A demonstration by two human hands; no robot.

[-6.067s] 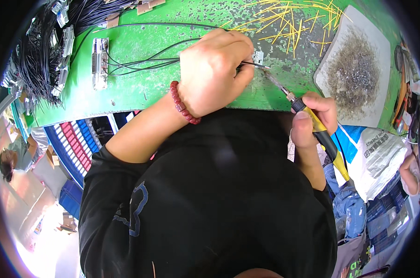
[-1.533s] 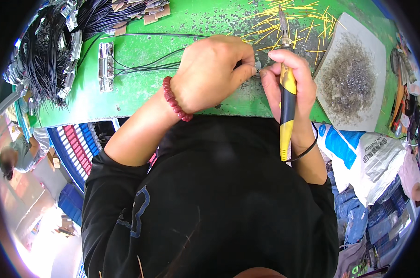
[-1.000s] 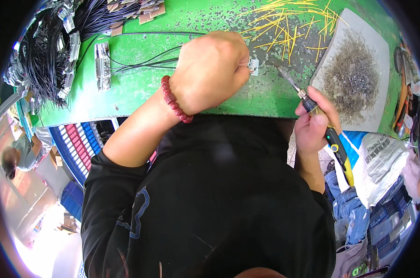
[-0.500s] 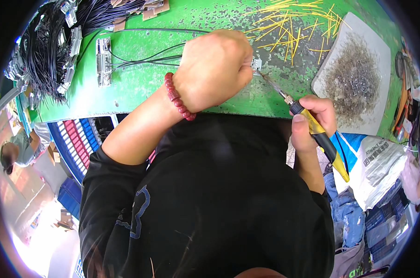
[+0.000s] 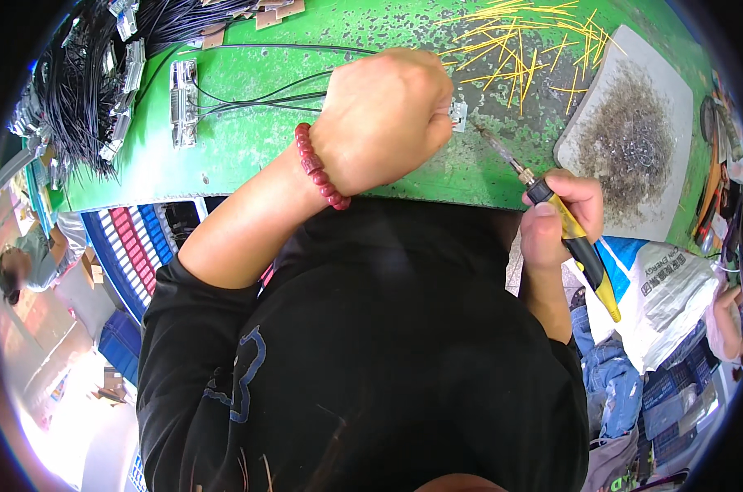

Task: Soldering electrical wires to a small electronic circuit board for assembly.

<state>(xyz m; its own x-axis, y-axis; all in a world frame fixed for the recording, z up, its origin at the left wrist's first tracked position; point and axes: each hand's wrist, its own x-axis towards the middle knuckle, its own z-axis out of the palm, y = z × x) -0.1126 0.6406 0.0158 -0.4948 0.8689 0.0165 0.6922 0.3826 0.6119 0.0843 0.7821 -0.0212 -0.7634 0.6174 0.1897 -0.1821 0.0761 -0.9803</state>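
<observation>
My left hand (image 5: 388, 127), with a red bead bracelet at the wrist, is closed over the green tabletop. A small whitish connector (image 5: 459, 116) sticks out past its fingers, and black cables (image 5: 265, 102) run into it from the left. Those cables lead back to a silvery metal connector piece (image 5: 183, 103) on the table. In my right hand (image 5: 562, 215) is a yellow and black soldering iron (image 5: 580, 246), held like a pen. Its tip points up and left toward the small connector, with a gap between them. The left fingertips are hidden behind the hand.
Yellow thin tubes (image 5: 515, 49) lie scattered at the back. A pale board (image 5: 667, 90) with dark solder residue stands at right. Bundled black cables with metal connectors (image 5: 76, 90) fill the left. A white bag (image 5: 675, 295) sits below the table's right edge. Another person (image 5: 39, 254) is far left.
The soldering iron has drawn back to the right and slightly down, its tip leaving the small connector. My left hand has shifted slightly to the right.
</observation>
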